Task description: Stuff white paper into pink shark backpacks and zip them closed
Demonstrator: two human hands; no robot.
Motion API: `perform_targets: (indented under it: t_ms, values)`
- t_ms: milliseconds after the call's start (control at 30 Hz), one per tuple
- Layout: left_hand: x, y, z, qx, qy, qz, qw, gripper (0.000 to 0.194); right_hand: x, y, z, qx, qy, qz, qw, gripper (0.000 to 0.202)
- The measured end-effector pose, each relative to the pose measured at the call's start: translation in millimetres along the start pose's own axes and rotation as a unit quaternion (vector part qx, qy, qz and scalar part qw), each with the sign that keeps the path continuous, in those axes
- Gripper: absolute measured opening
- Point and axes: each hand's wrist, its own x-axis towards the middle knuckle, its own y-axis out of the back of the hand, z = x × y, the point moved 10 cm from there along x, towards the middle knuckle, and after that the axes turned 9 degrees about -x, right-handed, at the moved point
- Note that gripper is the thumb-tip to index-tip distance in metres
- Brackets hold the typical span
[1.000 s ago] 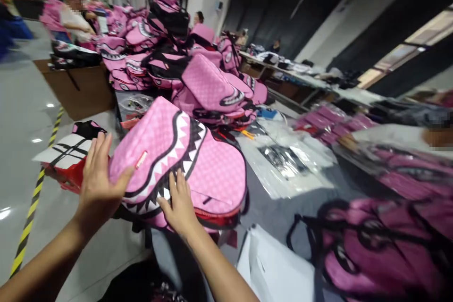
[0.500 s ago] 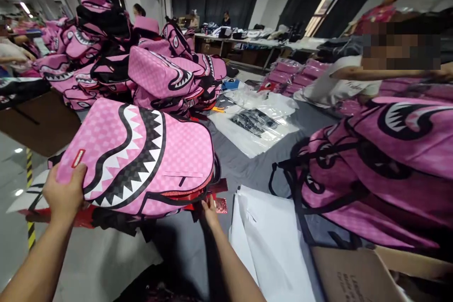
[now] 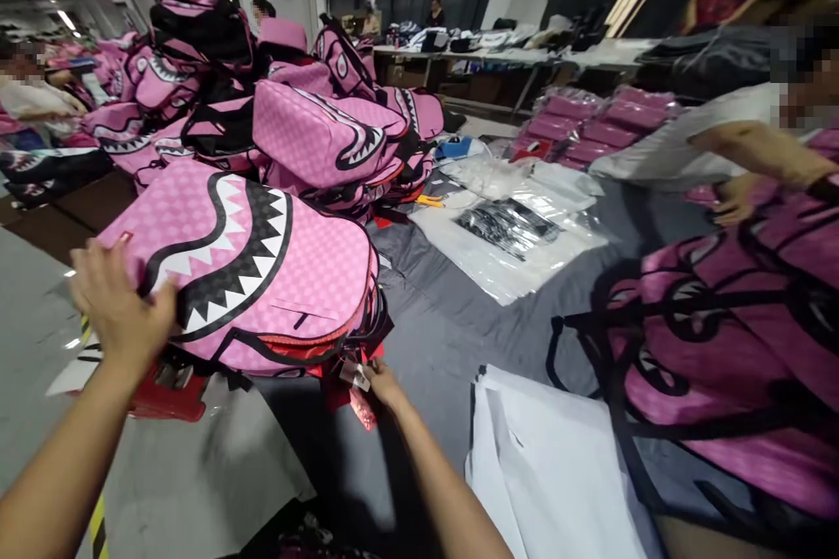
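A pink checkered backpack (image 3: 321,258) with a black-and-white shark-mouth print lies in front of me, its front panel up. My left hand (image 3: 121,306) rests on its left end, fingers spread over the surface beside a small red label. At the lower right of the backpack, my right hand (image 3: 384,383) pinches the hang tags (image 3: 360,409), which are red with one pale piece. Red lining shows along the backpack's open-looking side pocket. Another red item (image 3: 174,397) sticks out beneath the bag.
A heap of similar pink backpacks (image 3: 308,140) stands behind. Clear plastic bags (image 3: 511,227) and white sheets (image 3: 544,463) lie on the grey cloth. At right, a co-worker's hand (image 3: 738,196) is near another pink backpack (image 3: 675,384). Wrapped pink packs (image 3: 609,118) are stacked farther back.
The backpack has shifted slightly left and lies lower. My left hand has loosened from gripping its end to lying spread on top. My right hand has drawn the tags out into view.
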Motion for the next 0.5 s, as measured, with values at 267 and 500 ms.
perform_targets:
  t_ms: [267, 500]
  values:
    - [-132, -99.0, 153, -0.134, -0.209, -0.334, 0.909, 0.106, -67, 55, -188, 0.02, 0.218, 0.11, 0.969, 0.042]
    - [-34, -52.0, 135, -0.239, 0.095, -0.191, 0.947, 0.047, -151, 20, -275, 0.131, 0.385, -0.015, 0.913, 0.048]
